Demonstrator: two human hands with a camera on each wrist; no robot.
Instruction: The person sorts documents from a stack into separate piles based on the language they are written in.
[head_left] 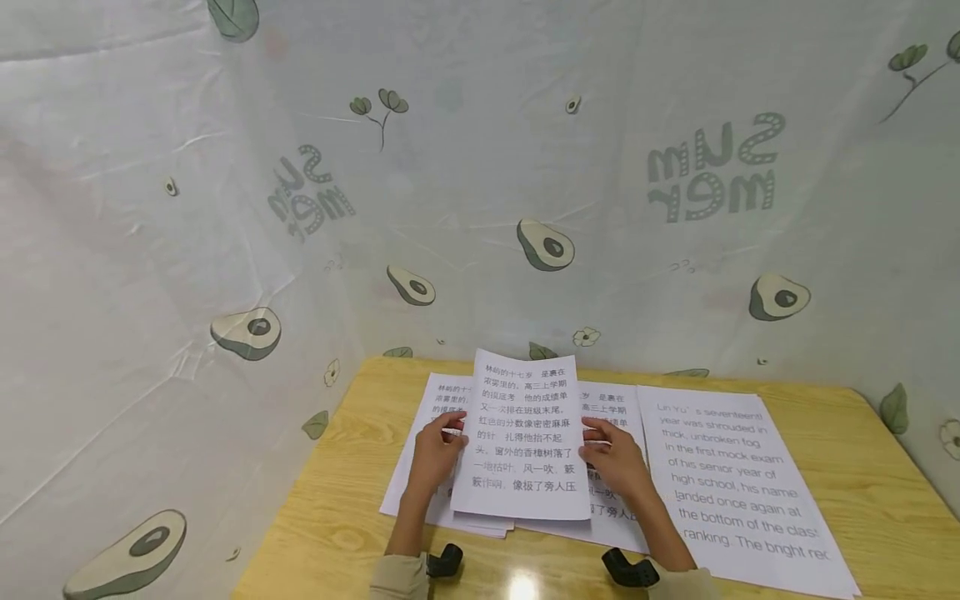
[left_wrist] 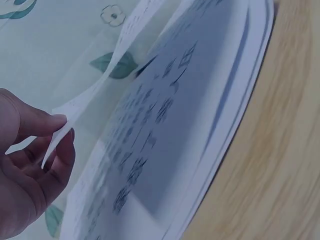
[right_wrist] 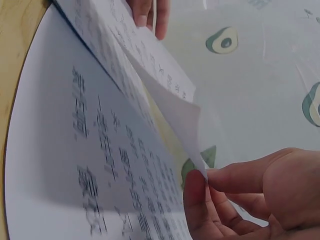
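Observation:
Between both hands a printed sheet of paper with Chinese text is held up, slightly bowed. My left hand pinches its left edge between thumb and fingers; the left wrist view shows that edge curving at the thumb. On the opposite side my right hand pinches the right edge, fingertips around it in the right wrist view. Beneath lie a left paper stack and a middle paper stack, both with Chinese print and partly hidden by the raised sheet.
A stack of sheets with English text lies on the right, beside the middle stack. All the paper rests on a yellow wood-grain table. Behind and to the left hangs a pale curtain printed with avocados, close to the table's back edge.

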